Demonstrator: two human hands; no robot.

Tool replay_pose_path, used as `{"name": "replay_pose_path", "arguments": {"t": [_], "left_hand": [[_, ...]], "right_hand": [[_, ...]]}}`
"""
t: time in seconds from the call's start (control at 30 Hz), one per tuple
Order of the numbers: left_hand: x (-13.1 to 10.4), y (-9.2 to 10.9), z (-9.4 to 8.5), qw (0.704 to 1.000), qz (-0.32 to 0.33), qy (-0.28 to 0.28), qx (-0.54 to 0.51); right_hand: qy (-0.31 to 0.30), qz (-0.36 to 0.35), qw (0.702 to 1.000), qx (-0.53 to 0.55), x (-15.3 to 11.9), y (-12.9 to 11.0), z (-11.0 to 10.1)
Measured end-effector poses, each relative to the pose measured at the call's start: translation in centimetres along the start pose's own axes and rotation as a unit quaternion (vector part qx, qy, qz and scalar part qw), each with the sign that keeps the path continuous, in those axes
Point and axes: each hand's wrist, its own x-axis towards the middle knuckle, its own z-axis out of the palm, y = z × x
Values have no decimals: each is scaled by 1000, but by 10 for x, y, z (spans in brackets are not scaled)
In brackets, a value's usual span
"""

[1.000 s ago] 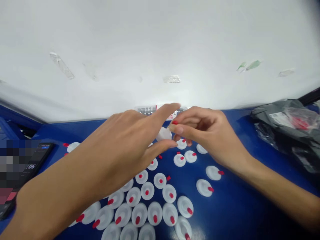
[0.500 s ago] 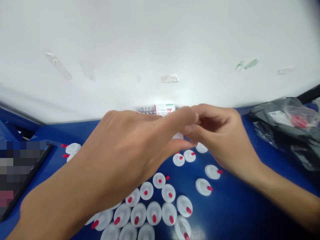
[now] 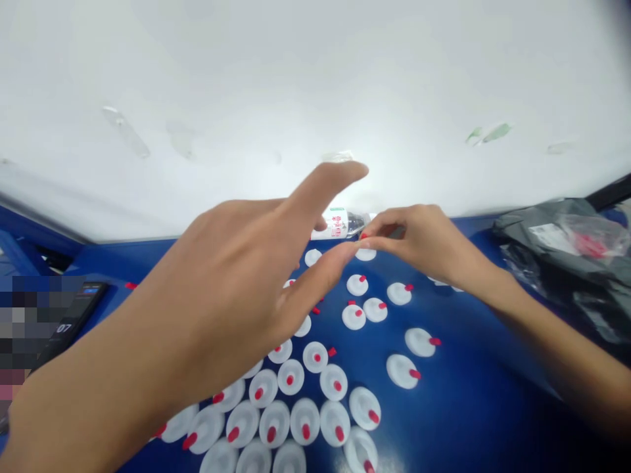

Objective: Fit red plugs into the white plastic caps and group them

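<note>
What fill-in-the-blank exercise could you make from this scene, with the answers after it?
The table is coloured ____.
The tips on the discs are coloured ____.
The phone lies near the picture's ____ edge.
The ____ hand pinches a small piece in its fingers.

Missing words: blue; red; left; right.

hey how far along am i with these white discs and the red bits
Many white discs on the blue table already have red tips. Your right hand pinches a red piece by another disc, your left hand open alongside. Seemingly left: a disc near the bottle showing no red, and loose red bits. Your left arm hides some, so I can't give a total.
</note>
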Motion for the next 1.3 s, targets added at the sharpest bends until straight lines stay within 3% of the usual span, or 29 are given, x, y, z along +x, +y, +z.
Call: {"name": "replay_pose_path", "arguments": {"t": [0.23, 0.4, 0.57, 0.7, 0.77, 0.83, 0.93, 1.03, 1.17, 1.3], "left_hand": [[0, 1, 1, 999, 14, -33, -19], [0, 0, 0, 999, 1, -44, -11], [2, -1, 3, 999, -9, -44, -9], [2, -2, 4, 999, -7, -42, 7], [2, -2, 3, 999, 0, -35, 19], [1, -3, 4, 999, 4, -24, 21], [-1, -4, 8, 1000, 10, -10, 26], [-3, -6, 12, 999, 22, -19, 46], [-2, -7, 12, 998, 32, -44, 39], [-1, -11, 7, 996, 16, -49, 76]], "right_hand": [[-64, 19, 996, -61, 8, 9, 13], [-89, 24, 991, -99, 7, 7, 9], [-30, -37, 992, -119, -1, -9, 6], [-31, -169, 977, -128, -4, -16, 28], [-44, -188, 972, -136, -3, -13, 39], [-36, -183, 973, -137, -1, -10, 42], [-10, -182, 976, -116, -4, -16, 30], [41, -147, 988, 5, -13, -35, 12], [110, -97, 980, 132, -22, -57, 1], [113, -86, 987, 73, -21, -54, 0]]}}
